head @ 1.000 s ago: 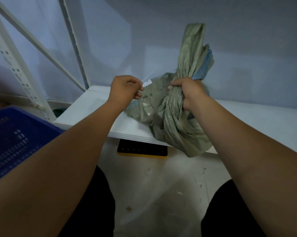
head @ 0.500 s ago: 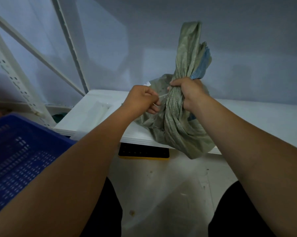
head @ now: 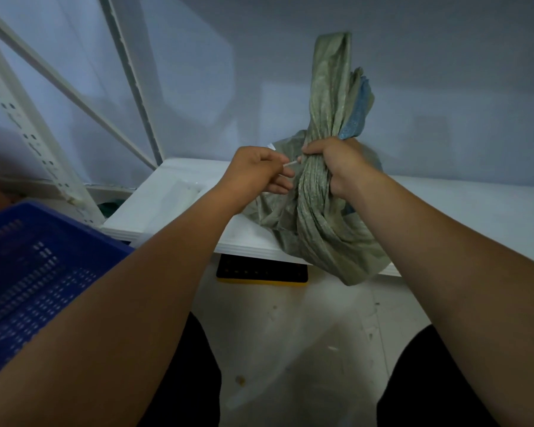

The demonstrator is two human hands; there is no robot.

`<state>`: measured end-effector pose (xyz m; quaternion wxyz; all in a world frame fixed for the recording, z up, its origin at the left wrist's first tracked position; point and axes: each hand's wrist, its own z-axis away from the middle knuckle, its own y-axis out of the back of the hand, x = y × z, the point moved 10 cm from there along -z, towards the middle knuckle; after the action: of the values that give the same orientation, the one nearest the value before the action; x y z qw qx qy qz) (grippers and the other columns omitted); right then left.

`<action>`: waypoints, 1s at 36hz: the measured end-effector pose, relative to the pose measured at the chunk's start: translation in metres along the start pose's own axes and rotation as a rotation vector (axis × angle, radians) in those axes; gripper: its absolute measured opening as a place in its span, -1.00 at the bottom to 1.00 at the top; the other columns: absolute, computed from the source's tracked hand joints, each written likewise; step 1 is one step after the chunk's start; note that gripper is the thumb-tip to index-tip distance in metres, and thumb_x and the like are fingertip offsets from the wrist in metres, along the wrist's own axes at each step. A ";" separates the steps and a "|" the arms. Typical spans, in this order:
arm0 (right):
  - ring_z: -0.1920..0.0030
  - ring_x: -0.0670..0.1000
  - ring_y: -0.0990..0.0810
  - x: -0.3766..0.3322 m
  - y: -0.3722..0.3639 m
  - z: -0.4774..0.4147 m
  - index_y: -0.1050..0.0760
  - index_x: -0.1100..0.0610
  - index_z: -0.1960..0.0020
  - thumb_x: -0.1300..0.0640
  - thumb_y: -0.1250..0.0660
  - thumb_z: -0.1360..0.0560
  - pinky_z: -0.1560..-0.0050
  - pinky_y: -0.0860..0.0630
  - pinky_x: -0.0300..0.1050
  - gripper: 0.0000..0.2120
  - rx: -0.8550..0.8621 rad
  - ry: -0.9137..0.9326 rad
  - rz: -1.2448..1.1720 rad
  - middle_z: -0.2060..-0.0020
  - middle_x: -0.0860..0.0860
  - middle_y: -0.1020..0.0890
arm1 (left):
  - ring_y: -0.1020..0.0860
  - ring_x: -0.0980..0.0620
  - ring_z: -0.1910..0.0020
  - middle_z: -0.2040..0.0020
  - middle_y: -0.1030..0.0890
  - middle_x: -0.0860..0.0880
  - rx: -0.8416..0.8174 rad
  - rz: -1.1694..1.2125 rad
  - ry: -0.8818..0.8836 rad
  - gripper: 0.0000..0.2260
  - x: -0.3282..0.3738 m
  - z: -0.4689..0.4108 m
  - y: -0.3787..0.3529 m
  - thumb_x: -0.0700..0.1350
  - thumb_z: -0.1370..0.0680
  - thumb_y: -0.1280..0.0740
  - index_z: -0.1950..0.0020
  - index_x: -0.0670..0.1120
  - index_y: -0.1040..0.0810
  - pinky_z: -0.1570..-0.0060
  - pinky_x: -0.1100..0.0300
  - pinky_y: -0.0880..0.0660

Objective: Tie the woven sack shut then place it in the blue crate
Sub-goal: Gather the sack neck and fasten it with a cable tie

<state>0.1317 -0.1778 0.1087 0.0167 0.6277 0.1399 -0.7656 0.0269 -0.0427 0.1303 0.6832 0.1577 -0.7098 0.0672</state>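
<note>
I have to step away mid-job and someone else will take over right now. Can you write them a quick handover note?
Right hand: clenched around the gathered neck of the woven sack, holding it upright on the white shelf.
Left hand: pinching a thin pale tie right at the neck.
Blue crate: low on the left, beside the left forearm.
Done: neck bunched and twisted.
Left: whether the tie already circles the neck cannot be told; finish and tighten it, then move the sack into the crate.
</note>
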 end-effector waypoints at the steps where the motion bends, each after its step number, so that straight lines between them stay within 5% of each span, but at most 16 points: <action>1: 0.18 0.22 -0.72 0.002 -0.002 0.000 -0.53 0.34 -0.22 0.31 -0.43 -0.19 0.26 -0.65 0.12 -0.42 -0.018 -0.011 0.015 0.01 0.30 -0.68 | -0.66 -0.01 0.38 0.12 -0.67 -0.24 0.001 0.018 0.005 -0.82 0.000 -0.001 0.000 -0.36 -0.61 -0.23 -0.16 -0.34 -0.55 0.25 0.13 -0.68; 13: 0.15 0.30 -0.72 -0.009 0.000 0.013 -0.53 0.37 -0.17 0.41 -0.43 -0.30 0.16 -0.64 0.36 -0.57 -0.044 0.058 0.070 0.05 0.35 -0.66 | -0.70 -0.09 0.25 0.12 -0.72 -0.25 0.050 0.216 0.066 -0.92 -0.008 -0.009 -0.004 -0.29 -0.56 -0.34 0.02 -0.26 -0.62 0.15 0.11 -0.67; 25: 0.07 0.23 -0.70 -0.014 0.008 0.003 -0.51 0.22 0.03 0.36 -0.46 -0.33 0.03 -0.66 0.25 -0.74 0.032 0.131 0.143 0.06 0.23 -0.67 | -0.69 -0.17 0.21 0.23 -0.69 -0.24 0.055 0.222 0.095 -0.84 -0.014 -0.015 -0.004 -0.34 -0.57 -0.22 -0.04 -0.31 -0.58 0.07 -0.01 -0.68; 36: 0.05 0.23 -0.70 -0.014 0.010 0.001 -0.48 0.21 -0.05 0.35 -0.48 -0.28 0.03 -0.66 0.27 -0.62 0.044 0.114 0.116 0.02 0.23 -0.66 | -0.69 -0.06 0.27 0.14 -0.70 -0.24 -0.011 0.083 0.027 -0.88 -0.015 -0.019 -0.005 -0.34 -0.57 -0.34 -0.07 -0.30 -0.61 0.15 0.10 -0.68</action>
<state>0.1353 -0.1903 0.1200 0.0392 0.6776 0.0873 -0.7291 0.0466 -0.0392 0.1156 0.6903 0.1236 -0.7067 0.0939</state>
